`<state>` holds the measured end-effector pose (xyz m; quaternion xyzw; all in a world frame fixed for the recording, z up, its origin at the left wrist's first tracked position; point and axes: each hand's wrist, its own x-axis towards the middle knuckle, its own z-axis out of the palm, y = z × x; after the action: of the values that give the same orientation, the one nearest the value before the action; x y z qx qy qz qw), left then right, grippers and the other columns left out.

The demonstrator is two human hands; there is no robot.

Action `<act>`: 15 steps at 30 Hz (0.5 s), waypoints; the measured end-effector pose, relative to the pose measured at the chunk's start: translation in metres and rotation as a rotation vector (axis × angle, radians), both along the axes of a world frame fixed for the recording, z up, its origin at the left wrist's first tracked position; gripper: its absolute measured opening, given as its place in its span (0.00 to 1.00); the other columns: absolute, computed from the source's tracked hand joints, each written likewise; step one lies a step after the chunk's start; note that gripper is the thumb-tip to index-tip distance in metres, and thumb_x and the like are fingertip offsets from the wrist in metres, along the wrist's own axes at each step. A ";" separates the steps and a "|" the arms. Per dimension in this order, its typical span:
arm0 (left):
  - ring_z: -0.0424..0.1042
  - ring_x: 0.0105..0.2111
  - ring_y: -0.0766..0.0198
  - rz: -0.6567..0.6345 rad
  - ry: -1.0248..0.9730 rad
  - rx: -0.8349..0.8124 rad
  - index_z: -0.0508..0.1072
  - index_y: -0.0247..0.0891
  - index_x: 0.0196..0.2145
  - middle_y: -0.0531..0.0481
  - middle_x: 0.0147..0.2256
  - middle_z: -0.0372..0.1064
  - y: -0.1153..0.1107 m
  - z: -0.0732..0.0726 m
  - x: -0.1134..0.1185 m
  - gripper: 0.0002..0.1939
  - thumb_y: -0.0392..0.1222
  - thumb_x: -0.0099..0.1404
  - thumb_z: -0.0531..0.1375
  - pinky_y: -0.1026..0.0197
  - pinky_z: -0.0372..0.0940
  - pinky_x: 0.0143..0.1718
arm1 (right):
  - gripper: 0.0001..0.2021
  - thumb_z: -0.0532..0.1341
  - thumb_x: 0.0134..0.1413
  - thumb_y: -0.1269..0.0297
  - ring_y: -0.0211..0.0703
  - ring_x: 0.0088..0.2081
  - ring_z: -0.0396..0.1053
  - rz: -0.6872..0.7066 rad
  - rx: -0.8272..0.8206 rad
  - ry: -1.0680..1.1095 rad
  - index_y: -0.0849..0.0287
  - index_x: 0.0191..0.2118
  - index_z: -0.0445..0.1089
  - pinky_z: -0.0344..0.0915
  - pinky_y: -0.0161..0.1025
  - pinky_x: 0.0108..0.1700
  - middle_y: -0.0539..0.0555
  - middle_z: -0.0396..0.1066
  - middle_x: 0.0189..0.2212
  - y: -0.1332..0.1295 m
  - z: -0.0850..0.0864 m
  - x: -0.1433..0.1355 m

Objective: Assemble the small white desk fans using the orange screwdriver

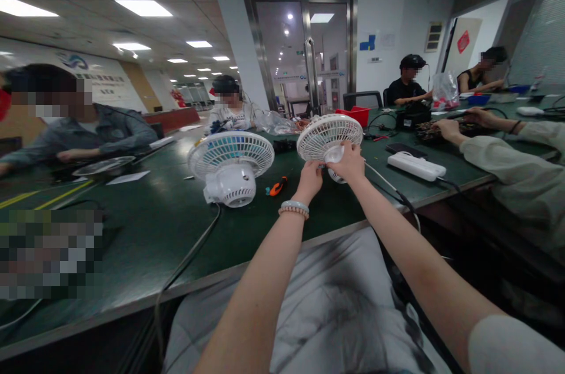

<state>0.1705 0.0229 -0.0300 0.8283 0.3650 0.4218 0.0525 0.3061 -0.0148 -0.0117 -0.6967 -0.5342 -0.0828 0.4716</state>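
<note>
A small white electric fan (pixel 324 131) is on the table in front of me, its round grille tilted up and its motor housing towards me. My right hand (pixel 351 165) is closed around that housing. Close beside it, my left hand (pixel 311 178) has its fingers pinched together at the housing's left side; whatever is between its fingertips is too small to make out. A second white fan (pixel 232 165) sits to the left, untouched, its vented motor housing towards me. Between the two fans lies an orange-handled tool (pixel 278 187).
A white power strip (pixel 416 166) and a dark phone (pixel 406 151) are on the right. Cables run over the front table edge (pixel 229 268). A red bin (pixel 353 115) and plastic bags stand farther back. Co-workers sit around, one person's sleeves (pixel 507 156) close on my right.
</note>
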 end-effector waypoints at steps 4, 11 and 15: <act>0.65 0.43 0.63 -0.013 -0.010 -0.029 0.72 0.34 0.39 0.44 0.41 0.66 0.003 -0.002 0.000 0.16 0.28 0.58 0.49 0.58 0.60 0.50 | 0.19 0.54 0.48 0.54 0.52 0.39 0.65 -0.040 0.011 0.035 0.60 0.44 0.57 0.62 0.48 0.39 0.62 0.58 0.43 0.001 0.002 0.005; 0.66 0.41 0.62 0.010 -0.035 -0.104 0.69 0.33 0.40 0.42 0.39 0.66 0.004 -0.003 0.001 0.14 0.31 0.61 0.47 0.57 0.61 0.47 | 0.14 0.49 0.53 0.58 0.50 0.38 0.65 -0.051 0.031 0.057 0.61 0.41 0.58 0.63 0.48 0.39 0.62 0.57 0.43 0.003 0.003 0.008; 0.67 0.38 0.63 0.044 -0.043 -0.142 0.66 0.34 0.38 0.43 0.37 0.67 0.002 -0.001 0.001 0.10 0.31 0.60 0.48 0.57 0.62 0.43 | 0.13 0.51 0.51 0.59 0.50 0.39 0.65 -0.045 0.034 0.080 0.61 0.41 0.59 0.62 0.48 0.40 0.62 0.57 0.43 0.005 0.003 0.009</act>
<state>0.1720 0.0248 -0.0309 0.8049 0.4109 0.4139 0.1095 0.3149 -0.0098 -0.0091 -0.7032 -0.4976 -0.0745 0.5023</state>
